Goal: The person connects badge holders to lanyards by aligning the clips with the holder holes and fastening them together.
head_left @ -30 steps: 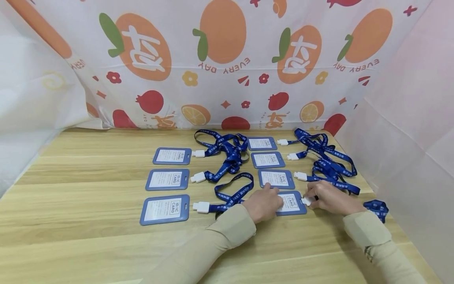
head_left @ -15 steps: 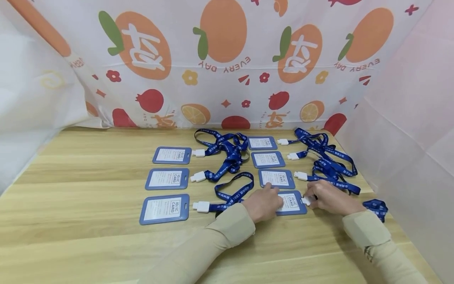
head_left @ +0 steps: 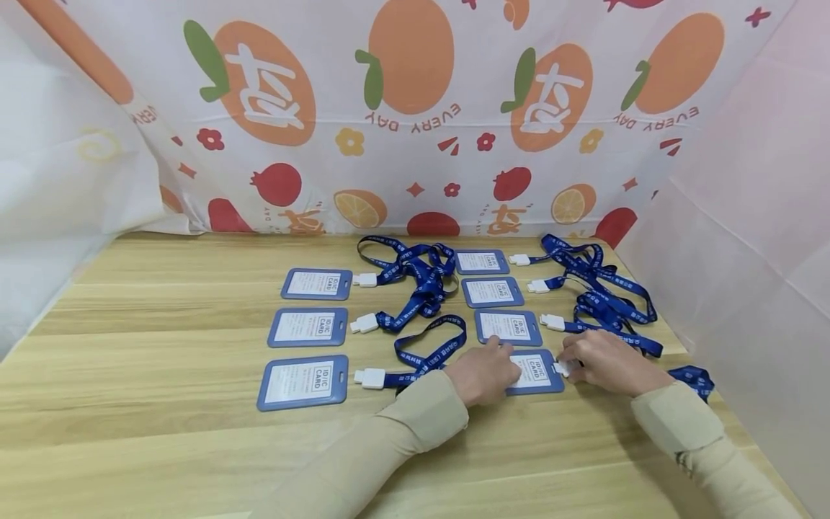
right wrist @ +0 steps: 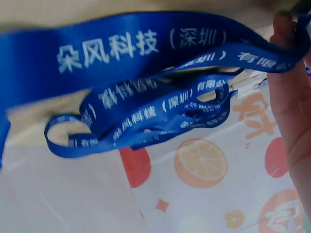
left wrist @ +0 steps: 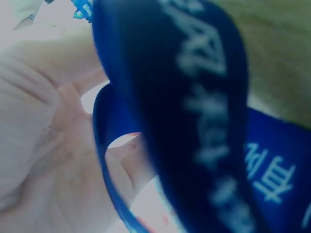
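Fruit-print sheet hangs at the back, wood-grain table below it. Your left hand and right hand, both beige-sleeved, work over the right half of the table. Dark blue lanyards with white lettering lie bunched beside two columns of card holders; one lanyard loop shows beyond your right wrist. In the left wrist view a blurred strap crosses in front of your palm. Blue-framed ID card holders: three in the left column, four in the right. The nearest right-column holder lies flat under your left fingers, which cover its left end; can't tell whether they pinch it. White lanyard clips: you pinch one between right thumb and fingertips, right at that holder's slotted end; can't tell if it's hooked in. Other clips lie just beside their holders.
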{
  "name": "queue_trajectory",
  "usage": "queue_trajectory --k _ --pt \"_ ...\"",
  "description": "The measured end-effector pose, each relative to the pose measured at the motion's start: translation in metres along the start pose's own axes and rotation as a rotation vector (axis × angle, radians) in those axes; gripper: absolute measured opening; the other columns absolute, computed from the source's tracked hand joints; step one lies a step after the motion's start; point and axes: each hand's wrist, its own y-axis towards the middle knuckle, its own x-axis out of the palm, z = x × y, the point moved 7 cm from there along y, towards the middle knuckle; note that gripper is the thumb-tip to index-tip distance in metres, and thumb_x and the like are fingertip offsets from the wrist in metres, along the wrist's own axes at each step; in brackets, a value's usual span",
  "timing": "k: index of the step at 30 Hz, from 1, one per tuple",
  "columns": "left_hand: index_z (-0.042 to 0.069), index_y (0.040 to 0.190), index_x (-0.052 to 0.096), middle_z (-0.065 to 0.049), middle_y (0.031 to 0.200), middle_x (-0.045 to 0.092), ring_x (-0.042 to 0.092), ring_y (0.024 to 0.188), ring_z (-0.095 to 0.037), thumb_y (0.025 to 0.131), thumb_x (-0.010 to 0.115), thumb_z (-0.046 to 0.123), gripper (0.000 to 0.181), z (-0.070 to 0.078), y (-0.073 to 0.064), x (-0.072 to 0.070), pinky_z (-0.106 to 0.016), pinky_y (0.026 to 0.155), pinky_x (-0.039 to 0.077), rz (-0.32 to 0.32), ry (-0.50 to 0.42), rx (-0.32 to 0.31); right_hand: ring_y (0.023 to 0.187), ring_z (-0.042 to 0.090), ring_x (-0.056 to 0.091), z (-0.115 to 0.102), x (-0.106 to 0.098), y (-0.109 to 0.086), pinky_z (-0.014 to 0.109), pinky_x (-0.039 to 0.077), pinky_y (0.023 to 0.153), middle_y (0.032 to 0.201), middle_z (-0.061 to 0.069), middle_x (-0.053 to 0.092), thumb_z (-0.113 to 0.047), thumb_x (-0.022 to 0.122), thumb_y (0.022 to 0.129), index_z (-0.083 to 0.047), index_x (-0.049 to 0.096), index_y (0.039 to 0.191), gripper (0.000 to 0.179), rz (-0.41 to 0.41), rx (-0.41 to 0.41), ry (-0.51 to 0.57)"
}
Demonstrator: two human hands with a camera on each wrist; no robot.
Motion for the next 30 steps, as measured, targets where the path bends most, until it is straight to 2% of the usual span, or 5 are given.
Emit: queue_trajectory --k 8,24,30 --pt "0.018 0.111 0.075 -0.003 0.115 0.061 0.05 0.101 -0.018 0.098 0.067 0.02 0.015 0.0016 0.0009 0.0002 -0.024 0.073 0.051 0.007 0.022 0.01 0.081 0.013 0.066 0.0003 0.0018 -0.0001 0.032 0.06 0.072 0.091 0.001 0.07 0.006 0.083 0.077 -0.001 0.08 0.097 0.022 -0.031 -0.002 0.065" --pt "0.019 0.116 0.075 -0.003 0.118 0.063 0.052 0.104 -0.019 0.099 0.068 0.026 0.02 0.0023 0.0015 0.0019 -0.024 0.078 0.053 0.022 0.083 0.036 0.081 0.015 0.067 -0.0003 0.0031 0.0023 0.034 0.06 0.074 0.091 0.003 0.07 0.007 0.082 0.077 0.0 0.08 0.097 0.021 -0.043 0.008 0.063" --pt "0.018 0.116 0.076 -0.004 0.119 0.063 0.053 0.104 -0.019 0.098 0.069 0.027 0.021 0.0021 0.0021 0.001 -0.024 0.078 0.053 0.034 0.088 0.042 0.077 0.01 0.063 -0.0025 0.0002 0.0025 0.03 0.059 0.071 0.088 -0.001 0.068 0.008 0.081 0.076 -0.002 0.08 0.095 0.022 -0.034 -0.016 0.053"
